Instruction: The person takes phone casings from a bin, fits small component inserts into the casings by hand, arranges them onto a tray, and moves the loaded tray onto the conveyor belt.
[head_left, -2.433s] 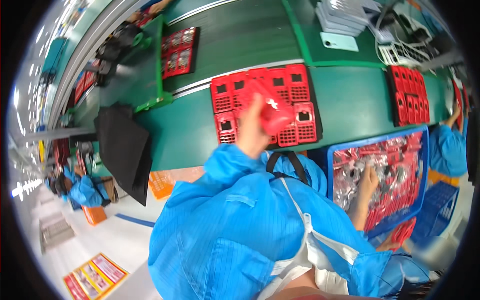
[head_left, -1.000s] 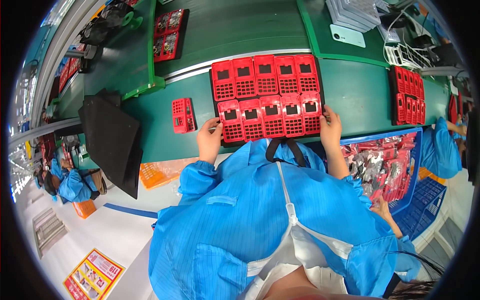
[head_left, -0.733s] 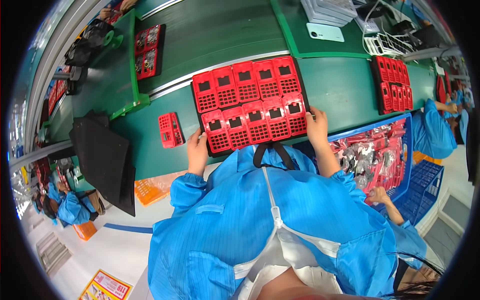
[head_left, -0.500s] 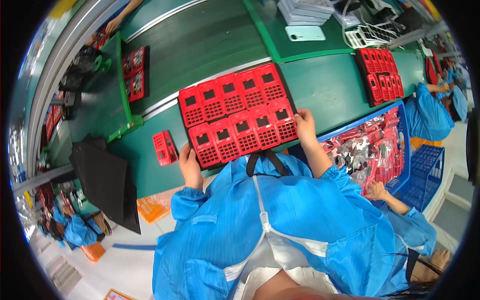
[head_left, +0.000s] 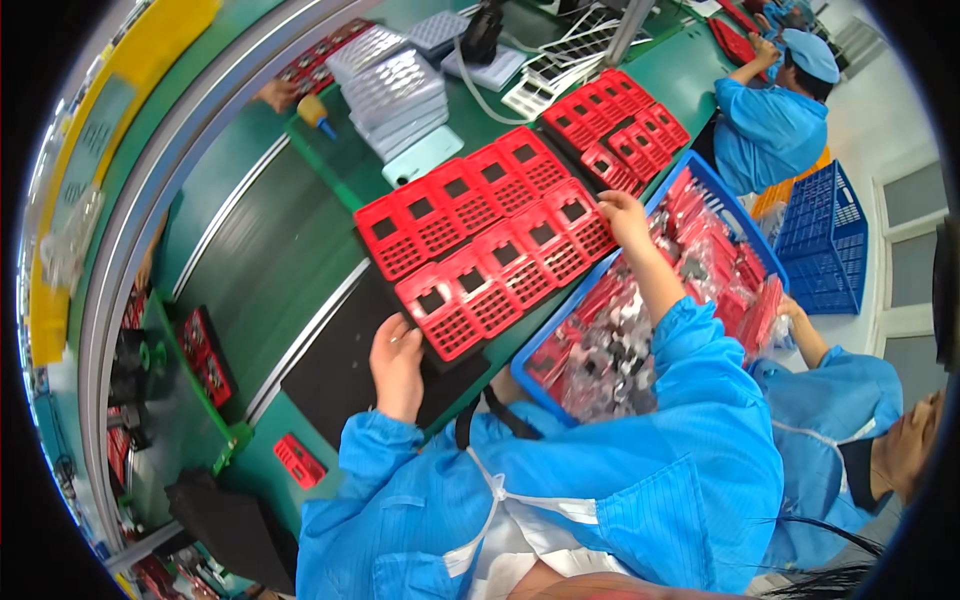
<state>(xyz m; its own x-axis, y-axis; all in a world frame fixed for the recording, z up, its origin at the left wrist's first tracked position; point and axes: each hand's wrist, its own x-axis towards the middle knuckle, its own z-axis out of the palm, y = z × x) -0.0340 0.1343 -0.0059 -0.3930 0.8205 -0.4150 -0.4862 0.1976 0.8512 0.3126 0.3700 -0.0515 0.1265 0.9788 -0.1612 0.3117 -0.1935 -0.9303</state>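
Observation:
Both my hands hold a dark tray of red keypad-phone front covers (head_left: pixel 487 238), set in two rows with window and key holes. My left hand (head_left: pixel 398 370) is closed at the tray's near left corner. My right hand (head_left: pixel 627 220) grips its right edge, fingers on top. The tray slants up to the right, over a black sheet (head_left: pixel 330 375) lying on the green table. Its far right side comes close to a second tray of red covers (head_left: pixel 610 125). One loose red cover (head_left: pixel 300 461) lies on the table to the left.
A blue crate (head_left: pixel 530 385) of bagged red parts stands at right, where another person's hand (head_left: pixel 790 310) holds a bagged piece. Beyond the tray are a pale phone (head_left: pixel 423 156) and stacked clear trays (head_left: pixel 395 105). Black sheets (head_left: pixel 235 525) hang over the table's left edge.
The view has turned right. The held tray has shifted right toward the second tray and tilted in view, with both hands along. A black sheet now shows on the table below it.

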